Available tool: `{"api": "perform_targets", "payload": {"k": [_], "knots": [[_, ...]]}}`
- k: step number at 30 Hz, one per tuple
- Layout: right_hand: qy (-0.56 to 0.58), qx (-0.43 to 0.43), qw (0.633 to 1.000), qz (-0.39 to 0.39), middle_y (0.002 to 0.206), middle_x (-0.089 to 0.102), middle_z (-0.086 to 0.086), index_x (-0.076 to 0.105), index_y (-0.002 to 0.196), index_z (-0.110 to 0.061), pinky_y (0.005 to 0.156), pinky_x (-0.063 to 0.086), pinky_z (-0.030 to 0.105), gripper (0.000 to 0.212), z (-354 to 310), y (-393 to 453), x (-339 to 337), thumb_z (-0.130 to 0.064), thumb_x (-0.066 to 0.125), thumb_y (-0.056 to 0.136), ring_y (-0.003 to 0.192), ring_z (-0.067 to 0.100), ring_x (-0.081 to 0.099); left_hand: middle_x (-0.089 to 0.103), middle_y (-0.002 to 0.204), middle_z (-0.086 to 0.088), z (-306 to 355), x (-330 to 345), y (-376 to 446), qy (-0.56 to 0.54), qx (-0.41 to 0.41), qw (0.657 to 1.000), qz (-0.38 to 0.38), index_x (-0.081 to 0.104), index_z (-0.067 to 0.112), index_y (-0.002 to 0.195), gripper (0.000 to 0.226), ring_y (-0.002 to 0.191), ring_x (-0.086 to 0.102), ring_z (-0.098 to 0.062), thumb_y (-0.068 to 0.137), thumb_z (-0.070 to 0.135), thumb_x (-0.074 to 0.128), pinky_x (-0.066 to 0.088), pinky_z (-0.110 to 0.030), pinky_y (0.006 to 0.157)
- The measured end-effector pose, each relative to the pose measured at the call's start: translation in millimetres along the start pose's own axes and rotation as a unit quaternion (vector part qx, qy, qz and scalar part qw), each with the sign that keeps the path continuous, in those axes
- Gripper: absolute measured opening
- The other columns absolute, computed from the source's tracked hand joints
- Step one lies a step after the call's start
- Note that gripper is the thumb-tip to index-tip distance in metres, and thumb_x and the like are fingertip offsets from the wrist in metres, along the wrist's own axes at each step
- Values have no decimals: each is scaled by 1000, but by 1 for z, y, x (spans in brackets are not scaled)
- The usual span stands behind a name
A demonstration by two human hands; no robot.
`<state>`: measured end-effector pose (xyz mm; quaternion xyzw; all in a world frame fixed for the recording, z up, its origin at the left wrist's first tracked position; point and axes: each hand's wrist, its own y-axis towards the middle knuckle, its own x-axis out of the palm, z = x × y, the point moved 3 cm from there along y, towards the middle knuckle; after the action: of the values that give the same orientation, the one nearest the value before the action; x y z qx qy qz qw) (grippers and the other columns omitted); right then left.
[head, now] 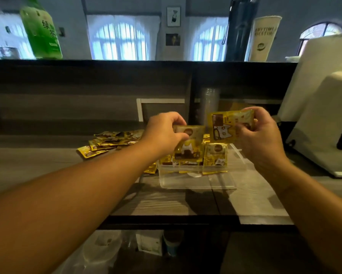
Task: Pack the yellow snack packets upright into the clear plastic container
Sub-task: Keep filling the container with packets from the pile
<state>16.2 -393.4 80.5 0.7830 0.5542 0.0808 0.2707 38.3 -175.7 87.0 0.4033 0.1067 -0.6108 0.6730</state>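
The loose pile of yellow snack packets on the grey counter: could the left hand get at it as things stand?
Probably yes, but not at once. The pile of yellow snack packets lies uncovered just left of the left hand, nothing between them. That hand is pinching a yellow packet over the clear plastic container, so it must release first.

**What cannot be made out**

The fingertips of the left hand [166,131] are hidden behind the top edge of the yellow packet [188,144] pinched there. Part of the print on the packet [228,124] held up by the right hand [263,135] is covered by its thumb. The lower halves of the packets standing in the clear container [195,180] are blurred through its wall, and their number cannot be counted. The loose pile of packets [110,141] at centre left is too small and smeared to be counted. The green bottle [40,28] at upper left is motion-blurred and cut by the top edge. Both forearms are cut by the frame's lower corners.
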Motion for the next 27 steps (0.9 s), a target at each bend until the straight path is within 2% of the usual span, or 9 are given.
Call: {"api": "perform_targets", "payload": {"k": [4,8,11,13,16,19,21,23,27], "knots": [[-33,-1,999,-13,97,56,-17,50,113,-30,68,50,18,29,8,2,-2,-11,61,94,87,3,57,62,105,8,-11,9,-1,163,41,984,-54,64,30,107,25,100,57,-13,85,25,76,51,-29,81],[-77,-6,993,-86,97,61,-11,59,103,-27,68,48,16,20,13,4,8,-10,63,92,87,5,59,52,117,3,-21,11,-2,333,64,939,-50,62,30,111,30,108,48,-17,85,38,75,50,-33,83],[-138,-18,980,-139,101,61,-10,60,105,-30,70,49,18,23,15,8,18,-10,62,93,95,10,58,47,128,1,-23,13,4,345,59,935,-48,52,30,127,51,116,46,-21,83,35,77,50,-36,87],[-177,-30,966,-186,103,60,-12,62,110,-31,69,48,16,25,13,11,25,-12,63,93,97,10,58,47,134,1,-22,17,9,336,61,936,-80,44,33,138,66,120,47,-22,81,33,79,50,-38,91],[-287,-81,919,-257,106,55,-11,61,122,-24,66,46,13,33,6,14,37,-14,65,91,98,8,55,49,136,0,-24,24,16,318,39,933,-163,32,36,148,87,120,52,-24,76,35,82,53,-44,92],[-394,-150,863,-280,105,55,-6,62,116,-25,71,54,24,30,1,16,52,-20,69,87,94,12,58,43,143,-5,-26,26,22,357,38,917,-175,21,38,153,105,127,47,-30,71,36,87,51,-49,95],[-450,-168,828,-289,105,52,-6,59,119,-27,73,54,26,33,0,18,62,-24,68,88,91,12,55,42,144,-6,-27,27,26,380,38,908,-172,21,37,154,105,130,44,-32,72,39,86,48,-51,99],[-487,-181,805,-287,103,49,-7,54,122,-29,72,50,26,38,1,18,71,-29,69,87,90,11,48,47,137,-4,-29,30,28,369,31,911,-182,27,37,150,96,124,49,-30,74,37,84,50,-50,97],[-506,-179,793,-290,113,52,-1,45,126,-29,80,50,31,49,4,18,84,-31,71,85,97,15,46,51,125,-1,-34,33,28,345,40,923,-167,35,37,142,83,110,56,-24,75,32,83,55,-46,87]]}}
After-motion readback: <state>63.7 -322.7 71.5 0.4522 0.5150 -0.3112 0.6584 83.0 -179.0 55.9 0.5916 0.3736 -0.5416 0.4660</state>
